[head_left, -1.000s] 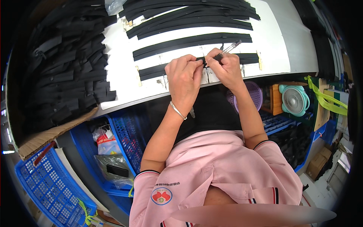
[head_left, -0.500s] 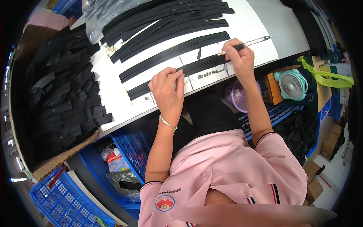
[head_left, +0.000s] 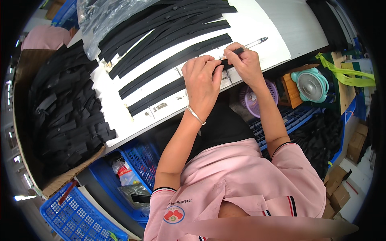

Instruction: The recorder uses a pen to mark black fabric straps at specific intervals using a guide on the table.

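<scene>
A black fabric strip (head_left: 159, 96) lies along the near edge of a white board (head_left: 267, 28), its right part running under my hands. My left hand (head_left: 201, 82) is closed in a pinch at the strip's right portion, thumb against the fingers. Beside it, almost touching, my right hand (head_left: 246, 64) grips a clear-barrelled pen (head_left: 254, 43), whose far end sticks out to the upper right. The pen's tip is hidden by the fingers. Just beyond lies another black strip (head_left: 173, 64), flat and parallel, with a pile of similar strips (head_left: 161, 24) farther back.
A cardboard box (head_left: 52, 182) full of short black fabric pieces (head_left: 66, 116) stands at the left. Clear plastic film (head_left: 106, 20) lies behind the board. Below the table are blue crates (head_left: 86, 213), a purple basket (head_left: 261, 100) and a turquoise fan (head_left: 311, 88).
My left hand has slid right along the near strip until it is beside my right hand. The right hand, still holding the pen, is slightly farther left. The whole view has shifted a little.
</scene>
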`<state>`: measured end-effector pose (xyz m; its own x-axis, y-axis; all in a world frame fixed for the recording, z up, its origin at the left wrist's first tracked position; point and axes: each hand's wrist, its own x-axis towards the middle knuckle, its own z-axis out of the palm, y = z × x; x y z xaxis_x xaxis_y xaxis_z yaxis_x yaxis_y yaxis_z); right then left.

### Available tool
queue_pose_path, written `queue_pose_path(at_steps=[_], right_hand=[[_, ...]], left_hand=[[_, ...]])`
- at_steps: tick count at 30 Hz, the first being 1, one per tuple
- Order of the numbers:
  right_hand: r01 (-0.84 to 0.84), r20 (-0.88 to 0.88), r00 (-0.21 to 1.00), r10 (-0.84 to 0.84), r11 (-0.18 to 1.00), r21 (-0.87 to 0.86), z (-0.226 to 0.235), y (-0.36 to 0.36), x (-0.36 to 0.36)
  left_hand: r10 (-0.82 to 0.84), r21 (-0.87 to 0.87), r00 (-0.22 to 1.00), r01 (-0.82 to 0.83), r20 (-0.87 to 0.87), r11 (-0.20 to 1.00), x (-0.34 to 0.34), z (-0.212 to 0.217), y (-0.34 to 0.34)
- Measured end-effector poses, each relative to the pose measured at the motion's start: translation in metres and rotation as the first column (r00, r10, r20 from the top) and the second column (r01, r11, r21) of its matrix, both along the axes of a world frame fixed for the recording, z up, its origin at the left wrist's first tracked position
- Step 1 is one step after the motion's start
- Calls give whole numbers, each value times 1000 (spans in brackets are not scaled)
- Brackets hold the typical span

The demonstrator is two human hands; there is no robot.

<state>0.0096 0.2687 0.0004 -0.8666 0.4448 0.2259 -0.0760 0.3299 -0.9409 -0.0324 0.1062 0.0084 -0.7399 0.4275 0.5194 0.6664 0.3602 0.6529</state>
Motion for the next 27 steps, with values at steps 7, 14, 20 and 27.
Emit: queue_pose_path(at_steps=[7, 14, 20, 27], right_hand=[[-15, 44, 999, 6, 979, 205, -3, 2, 0], [-99, 42, 995, 95, 991, 95, -2, 9, 7], [-134, 51, 991, 126, 972, 193, -2, 11, 8], [-144, 59, 988, 141, 988, 50, 1, 2, 6]], left_hand=[[22, -63, 1000, -22, 1, 998, 2, -10, 8], [15, -42, 1000, -15, -5, 999, 2, -13, 8], [11, -28, 1000, -11, 3, 1000, 2, -14, 11], [31, -43, 999, -32, -17, 999, -2, -14, 0]])
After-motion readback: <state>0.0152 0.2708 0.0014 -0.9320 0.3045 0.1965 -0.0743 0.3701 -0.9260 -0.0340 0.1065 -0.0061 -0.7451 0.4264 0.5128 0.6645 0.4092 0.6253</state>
